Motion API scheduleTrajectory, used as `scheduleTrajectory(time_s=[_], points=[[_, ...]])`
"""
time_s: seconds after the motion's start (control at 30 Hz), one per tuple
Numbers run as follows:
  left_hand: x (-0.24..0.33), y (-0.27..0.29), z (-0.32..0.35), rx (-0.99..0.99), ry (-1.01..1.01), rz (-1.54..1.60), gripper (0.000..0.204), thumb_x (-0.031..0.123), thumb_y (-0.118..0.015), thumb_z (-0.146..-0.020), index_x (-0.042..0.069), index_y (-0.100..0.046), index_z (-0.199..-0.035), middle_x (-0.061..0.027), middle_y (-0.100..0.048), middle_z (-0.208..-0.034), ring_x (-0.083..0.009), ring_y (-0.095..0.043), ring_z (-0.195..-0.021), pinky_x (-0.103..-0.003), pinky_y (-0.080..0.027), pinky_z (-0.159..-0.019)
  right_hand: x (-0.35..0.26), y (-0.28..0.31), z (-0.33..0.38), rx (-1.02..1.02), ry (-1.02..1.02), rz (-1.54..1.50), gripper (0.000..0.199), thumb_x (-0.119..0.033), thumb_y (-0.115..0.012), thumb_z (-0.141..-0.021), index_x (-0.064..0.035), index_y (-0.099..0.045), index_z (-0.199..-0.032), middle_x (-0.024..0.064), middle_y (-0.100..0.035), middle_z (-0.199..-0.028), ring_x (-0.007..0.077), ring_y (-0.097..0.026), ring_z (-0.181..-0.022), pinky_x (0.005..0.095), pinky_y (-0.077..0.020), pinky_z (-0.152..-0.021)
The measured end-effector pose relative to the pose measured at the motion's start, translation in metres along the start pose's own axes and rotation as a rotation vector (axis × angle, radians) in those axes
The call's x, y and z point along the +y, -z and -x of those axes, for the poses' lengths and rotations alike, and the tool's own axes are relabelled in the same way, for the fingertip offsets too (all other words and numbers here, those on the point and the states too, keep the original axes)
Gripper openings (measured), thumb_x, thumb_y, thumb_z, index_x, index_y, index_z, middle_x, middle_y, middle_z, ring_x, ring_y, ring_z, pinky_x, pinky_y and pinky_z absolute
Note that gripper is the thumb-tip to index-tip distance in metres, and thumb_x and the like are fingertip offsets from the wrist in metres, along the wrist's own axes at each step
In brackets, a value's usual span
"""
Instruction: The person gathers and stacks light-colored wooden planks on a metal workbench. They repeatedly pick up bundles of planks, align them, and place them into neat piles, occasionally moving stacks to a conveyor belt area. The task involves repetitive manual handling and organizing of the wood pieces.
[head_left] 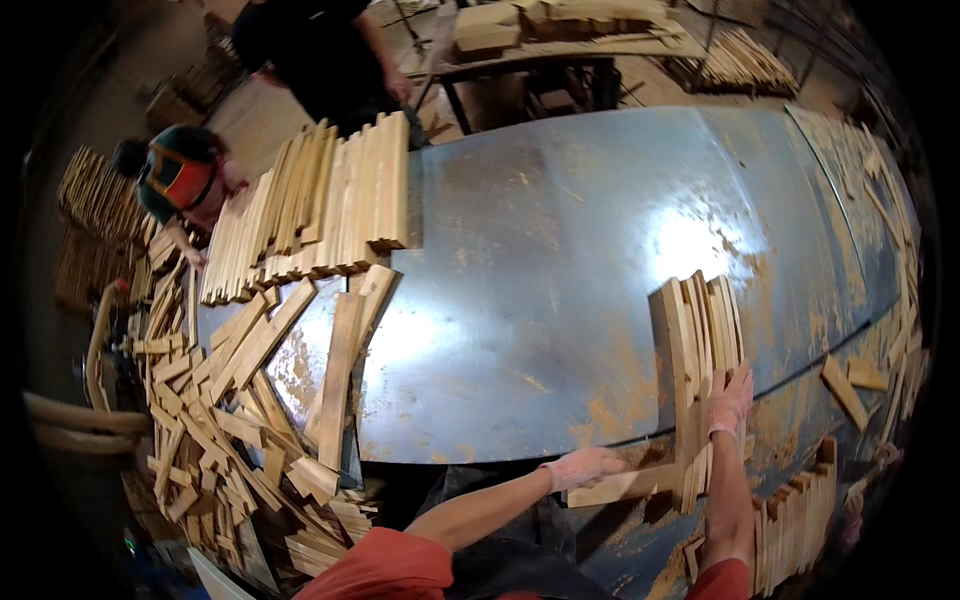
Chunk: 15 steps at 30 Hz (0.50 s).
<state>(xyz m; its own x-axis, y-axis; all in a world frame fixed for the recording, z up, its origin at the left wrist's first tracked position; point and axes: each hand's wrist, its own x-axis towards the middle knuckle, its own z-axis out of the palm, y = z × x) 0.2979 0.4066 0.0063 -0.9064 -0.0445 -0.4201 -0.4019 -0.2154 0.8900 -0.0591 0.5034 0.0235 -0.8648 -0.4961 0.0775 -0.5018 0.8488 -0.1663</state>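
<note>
Two hands work at one large metal-topped bench (520, 350), toward its near edge and right of its middle. The right hand (730, 400) lies on the right side of one bundle of wooden strips (700, 340); its grip is closed over the outer strips, thumb on one side and fingers on the other. About five strips can be counted at the bundle's far end, which points toward the bench's far edge. The left hand (585, 467) is at the left end of one short board (640, 485), which lies just left of the bundle's near end; whether that grip is pinching the board or only resting on it, I cannot tell.

Right of the bundle, two loose offcuts (845, 393) lie close together toward the bench's right edge. Near the right corner on the person's side stands one row of short pieces (795, 530), too tightly packed to count.

At the far left corner sits one broad row of slats (370, 190), well over a dozen, with a few more on top. Two long boards (335, 380) overlap just nearer than that row. One jumbled pile of offcuts (220, 450), dozens of them, spreads along the left edge.

Two other people are by the far left corner: one in dark clothing (320, 60), one bending with a hand (193, 258) near the slats. One second bench (650, 45) beyond the far edge carries more wood.
</note>
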Motion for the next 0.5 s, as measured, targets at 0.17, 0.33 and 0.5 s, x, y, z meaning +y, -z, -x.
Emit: scheduleTrajectory(time_s=[0.17, 0.33, 0.5], points=[[-0.038, 0.106, 0.156, 0.281, 0.29, 0.904, 0.022, 0.028, -0.065, -0.111, 0.01, -0.07, -0.122, 0.0028, -0.068, -0.1, -0.0072, -0.064, -0.089, -0.024, -0.053, -0.075, -0.126, -0.036, 0.055, -0.062, 0.242, -0.329, 0.068, -0.03, -0.071, -0.101, 0.0024, -0.05, -0.157, 0.0294, -0.058, -0.151, 0.0357, -0.057, -0.141, 0.0454, -0.0446, -0.118], [-0.092, 0.213, 0.296, 0.897, 0.252, 0.96, 0.04, 0.03, -0.071, -0.107, 0.004, -0.065, -0.137, -0.0088, -0.074, -0.117, -0.0257, -0.074, -0.105, -0.041, -0.063, -0.093, -0.33, -0.02, 0.131, -0.425, 0.475, -0.375, 0.079, -0.043, -0.072, -0.097, 0.0018, -0.051, -0.158, 0.0267, -0.055, -0.158, 0.0444, -0.051, -0.146, 0.0499, -0.0359, -0.126], [-0.058, 0.322, 0.415, 1.211, -0.026, 1.016, 0.042, 0.028, -0.077, -0.104, 0.002, -0.066, -0.135, -0.0091, -0.074, -0.115, -0.0242, -0.074, -0.104, -0.04, -0.062, -0.093, -0.522, -0.031, 0.188, -0.591, 0.669, -0.359, 0.077, -0.042, -0.07, -0.097, 0.0007, -0.051, -0.158, 0.0265, -0.056, -0.157, 0.0441, -0.05, -0.145, 0.0513, -0.0375, -0.125]])
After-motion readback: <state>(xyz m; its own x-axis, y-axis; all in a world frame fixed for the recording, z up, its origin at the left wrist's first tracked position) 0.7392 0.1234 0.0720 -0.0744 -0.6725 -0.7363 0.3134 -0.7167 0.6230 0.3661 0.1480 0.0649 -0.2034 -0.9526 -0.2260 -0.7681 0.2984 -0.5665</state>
